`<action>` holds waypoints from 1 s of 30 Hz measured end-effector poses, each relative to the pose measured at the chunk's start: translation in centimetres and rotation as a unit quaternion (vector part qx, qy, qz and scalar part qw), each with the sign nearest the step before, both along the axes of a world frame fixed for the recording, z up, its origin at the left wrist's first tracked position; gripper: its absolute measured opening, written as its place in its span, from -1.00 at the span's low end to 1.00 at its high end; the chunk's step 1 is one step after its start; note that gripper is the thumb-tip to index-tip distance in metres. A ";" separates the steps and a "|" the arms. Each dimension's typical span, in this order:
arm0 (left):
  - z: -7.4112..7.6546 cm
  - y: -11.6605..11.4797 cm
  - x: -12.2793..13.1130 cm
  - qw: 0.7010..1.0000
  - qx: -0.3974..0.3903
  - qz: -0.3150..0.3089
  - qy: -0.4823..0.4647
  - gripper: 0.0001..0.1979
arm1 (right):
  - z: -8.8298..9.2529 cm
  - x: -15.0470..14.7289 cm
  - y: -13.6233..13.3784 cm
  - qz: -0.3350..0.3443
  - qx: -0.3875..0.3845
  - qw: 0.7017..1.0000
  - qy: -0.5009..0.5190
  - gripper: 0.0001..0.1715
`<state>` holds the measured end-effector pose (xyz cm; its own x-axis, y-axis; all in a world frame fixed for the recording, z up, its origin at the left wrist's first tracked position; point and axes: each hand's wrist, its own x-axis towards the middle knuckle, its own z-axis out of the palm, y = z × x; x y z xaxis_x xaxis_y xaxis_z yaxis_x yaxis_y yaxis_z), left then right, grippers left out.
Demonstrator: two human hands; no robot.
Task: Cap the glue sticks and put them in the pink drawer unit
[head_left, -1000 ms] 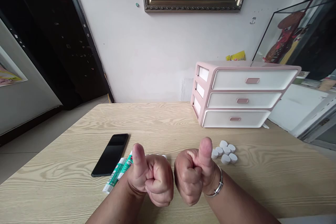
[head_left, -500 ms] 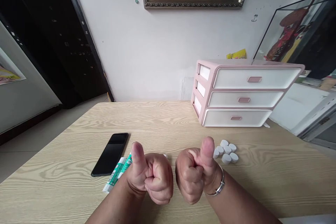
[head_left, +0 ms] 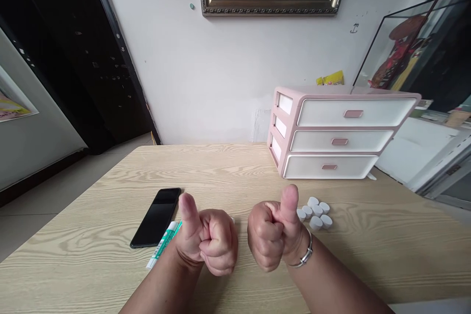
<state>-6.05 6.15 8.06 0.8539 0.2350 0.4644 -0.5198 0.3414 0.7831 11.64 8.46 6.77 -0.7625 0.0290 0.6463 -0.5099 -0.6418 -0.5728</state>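
My left hand (head_left: 209, 238) is a fist with its thumb pointing up, raised over the table and holding nothing. Under its wrist lie green and white tubes (head_left: 163, 245), partly hidden by the hand and forearm. My right hand (head_left: 275, 233) makes the same thumb-up fist, with no object in it and a silver bracelet (head_left: 306, 255) on the wrist. The two fists are apart, side by side. Several small white round pieces (head_left: 316, 210) lie just beyond the right wrist. A black phone (head_left: 156, 217) rests left of my left hand.
On the wooden table (head_left: 206, 167), a pink and white three-drawer box (head_left: 340, 141) stands at the back right, drawers closed. A yellow packet (head_left: 333, 78) shows behind its top. The framed picture (head_left: 270, 6) hangs on the wall.
Both fists have risen slightly in view, and the gap between them is a little wider. The view has tilted slightly up. Less of the tubes shows beside my left wrist.
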 end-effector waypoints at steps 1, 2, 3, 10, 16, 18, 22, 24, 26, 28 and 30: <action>0.3 0.0 0.0 1.000 0.001 0.003 -0.001 -0.18 | 0.1 0.1 0.1 -0.004 0.001 1.000 0.000 -0.16; 0.7 0.0 -0.1 1.000 0.003 0.006 -0.001 -0.18 | 0.3 0.2 0.3 -0.008 0.003 1.000 0.000 -0.16; 1.1 -0.1 -0.2 1.000 0.005 0.010 -0.001 -0.18 | 0.6 0.3 0.4 -0.009 0.008 1.000 -0.001 -0.16; 3.9 -1.1 -1.2 0.999 0.036 0.013 0.003 -0.17 | 4.0 1.0 -0.6 -0.026 0.042 0.999 -0.009 -0.13; 6.4 -3.3 -1.6 0.996 0.079 0.022 0.017 -0.18 | 7.2 1.3 -3.6 -0.017 0.067 0.998 -0.005 -0.09; 7.0 -4.1 -1.6 0.995 0.095 0.017 0.021 -0.18 | 8.0 1.5 -4.7 -0.017 0.078 0.997 -0.002 -0.07; 7.5 -4.9 -1.6 0.994 0.107 0.011 0.022 -0.16 | 8.8 1.8 -5.6 -0.042 0.085 0.995 -0.027 -0.05; 7.6 -5.0 -1.5 0.995 0.098 0.017 0.023 -0.16 | 8.7 1.9 -5.2 -0.060 0.083 0.993 -0.061 -0.05; 7.7 -5.1 -1.3 0.995 0.088 0.024 0.026 -0.16 | 8.6 1.9 -4.6 -0.064 0.083 0.991 -0.085 -0.06; 8.0 -5.4 -1.2 0.995 0.085 0.028 0.031 -0.16 | 8.6 2.0 -4.2 -0.055 0.087 0.991 -0.088 -0.09; 8.5 -5.8 -1.1 0.995 0.094 0.026 0.032 -0.17 | 8.9 2.3 -4.5 -0.049 0.092 0.992 -0.078 -0.09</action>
<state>-7.17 0.38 16.60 0.8724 0.1932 0.4490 -0.4795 0.1593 0.8630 13.90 3.94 15.66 -0.8530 0.0002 0.5219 -0.4602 -0.4718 -0.7520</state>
